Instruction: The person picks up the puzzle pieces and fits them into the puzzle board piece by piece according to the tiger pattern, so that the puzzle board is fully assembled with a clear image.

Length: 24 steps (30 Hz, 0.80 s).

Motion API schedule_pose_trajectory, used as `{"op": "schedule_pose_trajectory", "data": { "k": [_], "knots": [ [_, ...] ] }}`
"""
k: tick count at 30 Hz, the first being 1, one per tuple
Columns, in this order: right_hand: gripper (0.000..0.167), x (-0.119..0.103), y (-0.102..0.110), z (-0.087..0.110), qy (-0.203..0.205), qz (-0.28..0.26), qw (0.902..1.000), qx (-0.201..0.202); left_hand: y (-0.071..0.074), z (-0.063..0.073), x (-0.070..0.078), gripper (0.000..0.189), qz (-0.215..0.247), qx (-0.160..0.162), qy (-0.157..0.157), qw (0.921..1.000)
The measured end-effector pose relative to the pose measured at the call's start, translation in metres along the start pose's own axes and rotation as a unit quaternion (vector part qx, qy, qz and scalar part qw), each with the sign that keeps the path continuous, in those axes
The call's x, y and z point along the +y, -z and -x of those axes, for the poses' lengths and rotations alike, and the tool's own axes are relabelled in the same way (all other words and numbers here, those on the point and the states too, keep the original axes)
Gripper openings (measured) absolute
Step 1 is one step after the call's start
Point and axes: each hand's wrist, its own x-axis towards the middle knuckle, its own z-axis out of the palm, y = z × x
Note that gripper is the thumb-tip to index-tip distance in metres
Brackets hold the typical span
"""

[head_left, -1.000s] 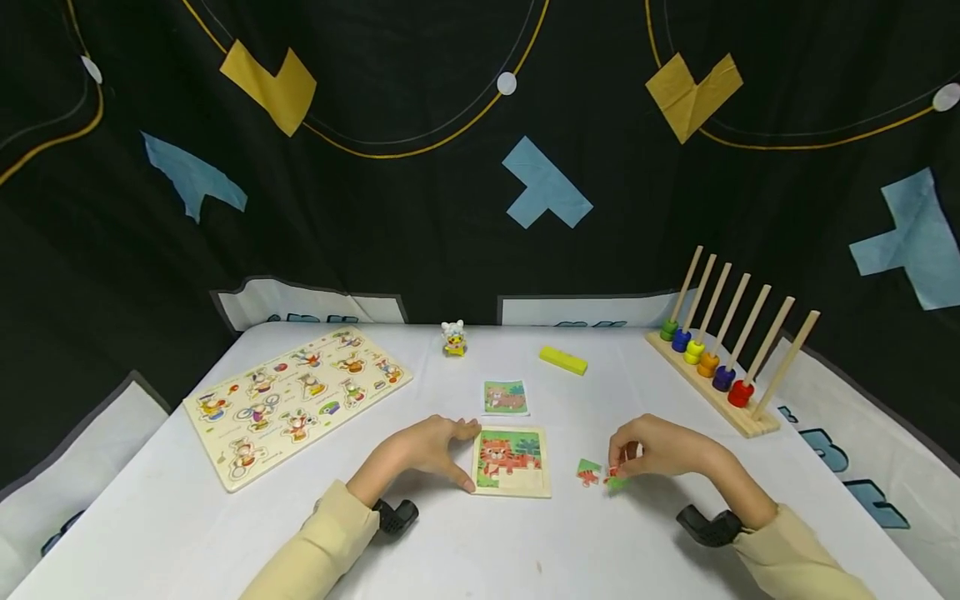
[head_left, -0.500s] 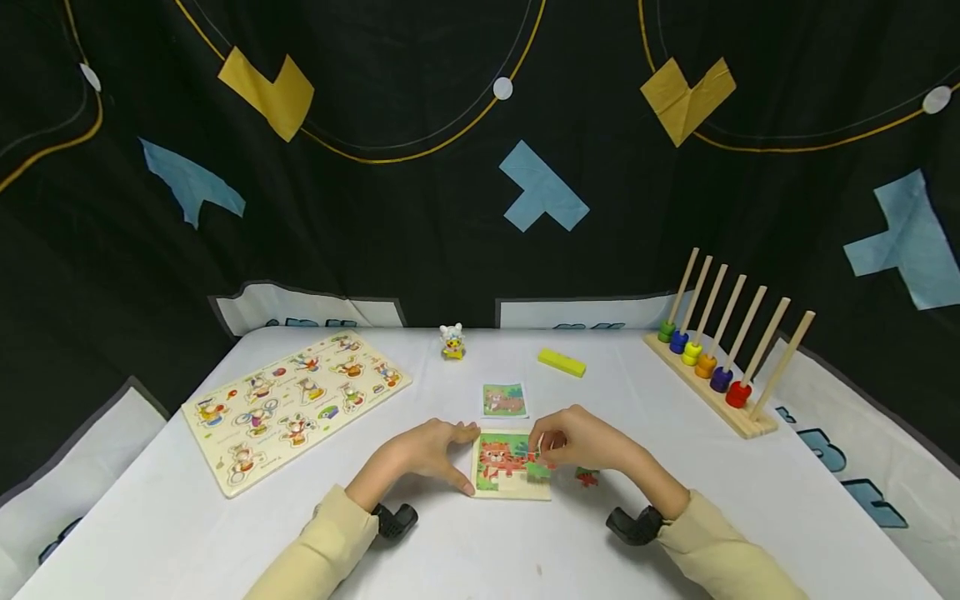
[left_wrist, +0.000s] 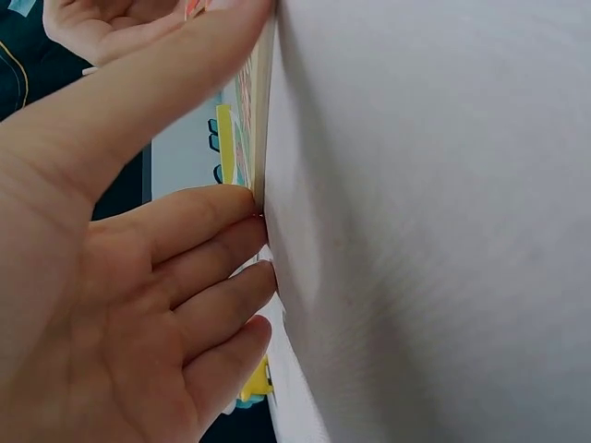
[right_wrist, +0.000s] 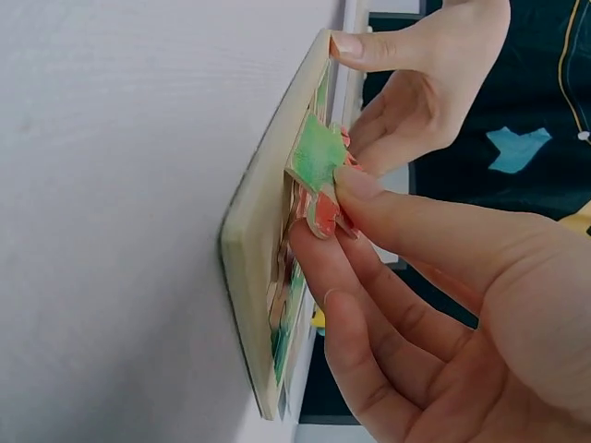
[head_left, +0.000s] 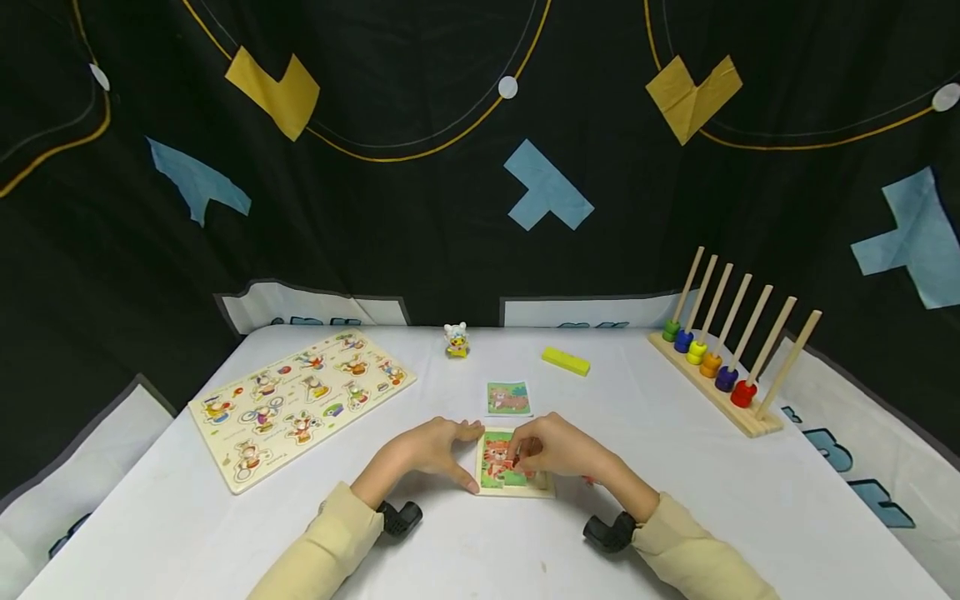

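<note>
A small wooden puzzle tray (head_left: 517, 492) with a red tiger picture lies at the table's middle. Along its left side rests my left hand (head_left: 435, 450), thumb at the near corner and fingertips at the far one, the fingers fairly straight. My right hand (head_left: 562, 450) is over the tray, pinching a green-and-red puzzle piece (right_wrist: 317, 157) between thumb and fingers. In the right wrist view the piece is tilted above the lower part of the picture. Another loose piece (head_left: 588, 480) lies right of the tray, mostly hidden by the right hand and wrist.
Beyond the tray lies a picture card (head_left: 508, 399). Farther back are a small figurine (head_left: 456, 340) and a yellow block (head_left: 566, 361). A large puzzle board (head_left: 300, 400) lies at left; a peg stand (head_left: 720, 392) with coloured beads stands at right.
My right hand has carried the puzzle piece from the table on the right, leftward over the tray, and now has it above the lower part of the picture. The left hand stays at the tray.
</note>
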Motion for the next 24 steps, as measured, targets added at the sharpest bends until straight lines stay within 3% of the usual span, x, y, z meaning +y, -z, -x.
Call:
{"op": "schedule_pose_trajectory", "data": {
  "k": [24],
  "knots": [
    [0.009,-0.0023,-0.0103,0.0006,-0.002,0.034,0.9991,0.025,-0.0001,0.0004,0.0002,0.092,-0.001,-0.004,0.01,0.9999]
  ]
}}
